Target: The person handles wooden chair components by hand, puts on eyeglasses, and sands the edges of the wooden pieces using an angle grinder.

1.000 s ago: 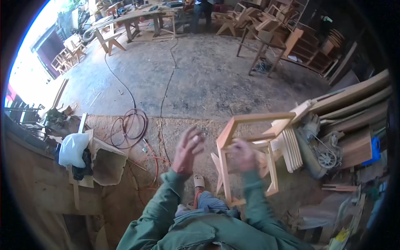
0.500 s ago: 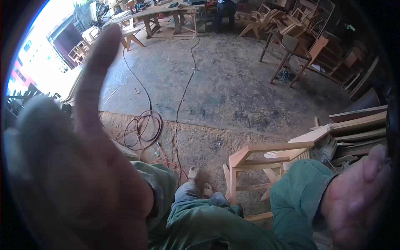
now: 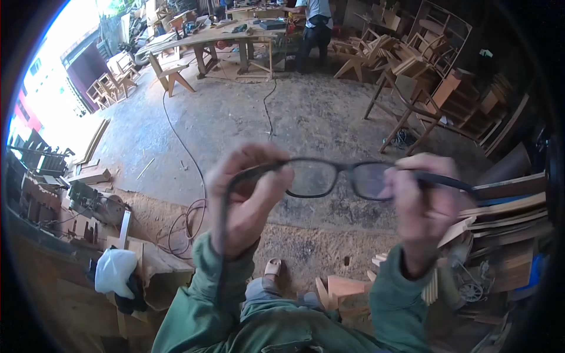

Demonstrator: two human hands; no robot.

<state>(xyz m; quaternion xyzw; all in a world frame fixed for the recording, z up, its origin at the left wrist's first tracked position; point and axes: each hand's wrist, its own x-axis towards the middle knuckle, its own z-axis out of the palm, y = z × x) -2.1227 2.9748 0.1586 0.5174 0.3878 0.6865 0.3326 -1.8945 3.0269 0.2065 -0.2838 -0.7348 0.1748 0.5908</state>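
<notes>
Dark-framed eyeglasses [image 3: 340, 166] are held up in front of me, with their clear lenses facing me and both temples unfolded. My left hand [image 3: 247, 200] grips the frame at its left hinge, and the left temple runs blurred down toward me. At the other end, my right hand [image 3: 425, 197] pinches the right hinge area, with its fingers partly over the right lens. The right temple stretches past that hand to the right. Both hands are closed on the glasses at about chest height, over the dusty floor.
A long workbench [image 3: 229, 38] with tools stands at the back, where a person [image 3: 318, 23] works. Unfinished wooden chairs [image 3: 406, 106] are piled at back right. Stacked boards [image 3: 512, 206] lie on the right. A white bag [image 3: 115, 272] sits at lower left. A hose [image 3: 188, 226] coils on the floor.
Both hands have come from the sides toward the middle, where the glasses now show between them. The view has tilted up somewhat, revealing more of the bench and person.
</notes>
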